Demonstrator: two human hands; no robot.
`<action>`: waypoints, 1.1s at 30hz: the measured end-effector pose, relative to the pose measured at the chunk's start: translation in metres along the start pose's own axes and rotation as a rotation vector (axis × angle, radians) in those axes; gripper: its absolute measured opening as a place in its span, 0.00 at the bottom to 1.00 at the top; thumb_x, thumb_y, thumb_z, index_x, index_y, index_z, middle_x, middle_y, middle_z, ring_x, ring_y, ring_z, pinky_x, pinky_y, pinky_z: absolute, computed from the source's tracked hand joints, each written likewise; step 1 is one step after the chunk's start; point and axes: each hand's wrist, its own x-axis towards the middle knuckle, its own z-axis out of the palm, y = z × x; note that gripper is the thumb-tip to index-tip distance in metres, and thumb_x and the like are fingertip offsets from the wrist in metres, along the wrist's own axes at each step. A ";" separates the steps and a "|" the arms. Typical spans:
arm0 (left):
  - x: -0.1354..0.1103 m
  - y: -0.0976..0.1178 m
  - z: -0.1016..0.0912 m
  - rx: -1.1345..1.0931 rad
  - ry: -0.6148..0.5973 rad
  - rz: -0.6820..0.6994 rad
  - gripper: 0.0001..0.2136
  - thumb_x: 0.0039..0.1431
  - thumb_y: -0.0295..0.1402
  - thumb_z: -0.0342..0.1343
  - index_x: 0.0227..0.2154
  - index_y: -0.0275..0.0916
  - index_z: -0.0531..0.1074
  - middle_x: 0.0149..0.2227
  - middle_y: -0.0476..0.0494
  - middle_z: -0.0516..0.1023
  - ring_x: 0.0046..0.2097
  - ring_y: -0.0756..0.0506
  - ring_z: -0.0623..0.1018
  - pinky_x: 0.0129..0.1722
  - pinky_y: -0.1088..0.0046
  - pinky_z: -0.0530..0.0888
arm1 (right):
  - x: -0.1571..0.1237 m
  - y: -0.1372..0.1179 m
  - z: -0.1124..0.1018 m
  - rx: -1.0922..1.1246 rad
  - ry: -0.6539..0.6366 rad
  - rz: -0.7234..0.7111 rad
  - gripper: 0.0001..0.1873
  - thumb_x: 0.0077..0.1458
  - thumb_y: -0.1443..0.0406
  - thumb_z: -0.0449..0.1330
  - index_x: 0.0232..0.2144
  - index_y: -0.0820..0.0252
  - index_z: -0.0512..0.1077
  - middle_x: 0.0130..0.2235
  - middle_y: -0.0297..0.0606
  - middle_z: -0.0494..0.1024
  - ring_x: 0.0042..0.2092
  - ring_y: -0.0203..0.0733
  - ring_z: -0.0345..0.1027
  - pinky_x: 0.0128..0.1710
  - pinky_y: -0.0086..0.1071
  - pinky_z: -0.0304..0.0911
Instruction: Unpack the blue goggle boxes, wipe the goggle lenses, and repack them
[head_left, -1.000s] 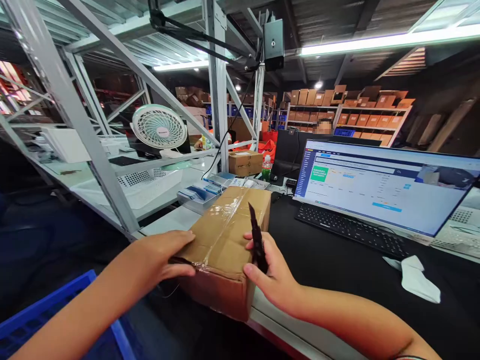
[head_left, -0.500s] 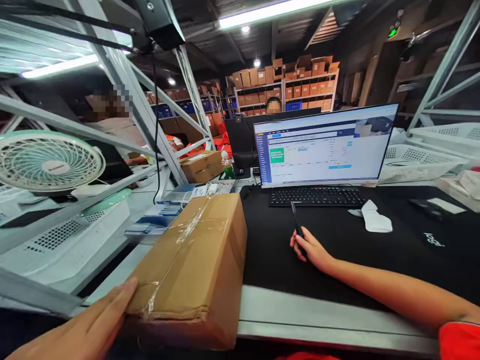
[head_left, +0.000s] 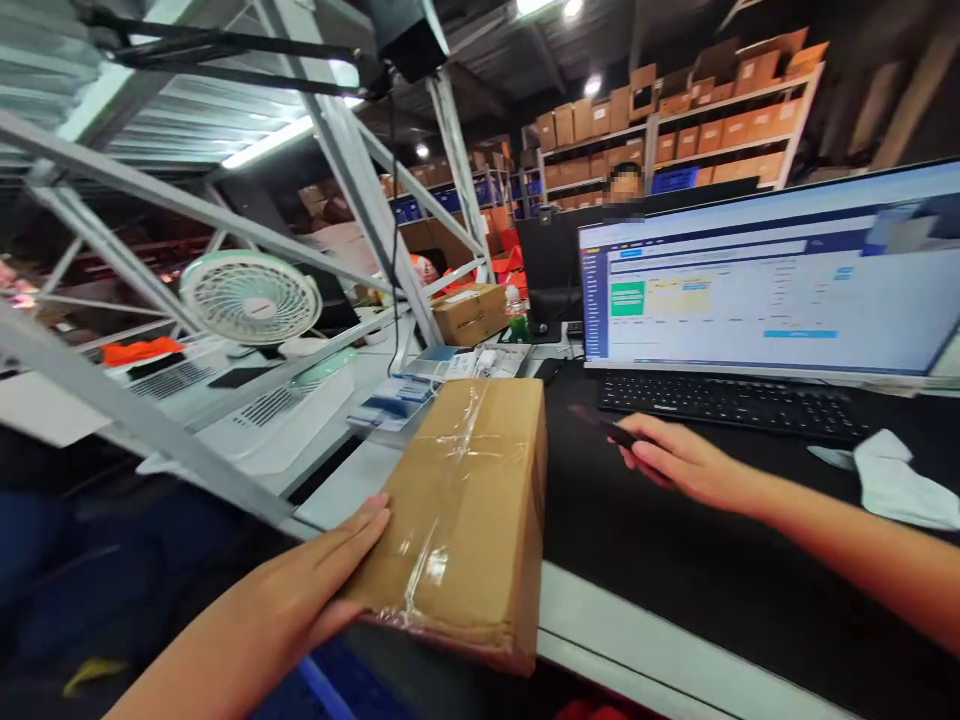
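Observation:
A taped cardboard box (head_left: 457,500) lies at the desk's front edge, its near end jutting past the edge. My left hand (head_left: 337,560) grips its near left side, fingers laid along the top edge and thumb lower by the near end. Clear tape runs lengthwise and across the top, looking uncut. To the right, my right hand (head_left: 675,460) is closed around a slim black utility knife (head_left: 621,434). The knife's tip points left toward the box, blurred by motion and apart from the cardboard.
A monitor (head_left: 750,290) and keyboard (head_left: 727,402) stand behind my right hand on the black desk mat (head_left: 675,560). White crumpled paper (head_left: 900,480) lies right. Blue-and-white packets (head_left: 397,400), a fan (head_left: 251,298), a white basket (head_left: 277,420) and metal frame bars (head_left: 360,170) are left. A person sits beyond the monitor.
The view has swung left. My right hand has come nearer to the box, and the knife has tipped from nearly upright to pointing left. My left hand stays on the box's left side.

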 end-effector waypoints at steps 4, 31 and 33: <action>-0.004 0.007 -0.003 -0.024 0.010 -0.018 0.31 0.71 0.35 0.46 0.73 0.42 0.43 0.69 0.38 0.61 0.63 0.41 0.72 0.60 0.69 0.72 | 0.081 -0.097 -0.003 -0.568 -0.280 -0.629 0.15 0.70 0.62 0.49 0.49 0.53 0.75 0.44 0.41 0.79 0.46 0.47 0.71 0.50 0.42 0.60; -0.002 0.013 0.005 0.114 0.200 -0.030 0.30 0.73 0.34 0.40 0.73 0.34 0.38 0.57 0.33 0.76 0.55 0.45 0.80 0.55 0.76 0.74 | 0.202 -0.121 0.035 -1.324 -0.329 -1.219 0.16 0.63 0.75 0.53 0.48 0.56 0.74 0.36 0.38 0.73 0.39 0.44 0.64 0.50 0.43 0.45; -0.003 0.011 0.006 0.110 0.203 -0.018 0.30 0.72 0.32 0.40 0.73 0.34 0.38 0.57 0.35 0.76 0.54 0.45 0.80 0.55 0.76 0.75 | 0.217 -0.111 0.015 -1.400 -0.293 -1.155 0.17 0.62 0.75 0.53 0.48 0.56 0.74 0.36 0.38 0.74 0.40 0.44 0.64 0.50 0.43 0.46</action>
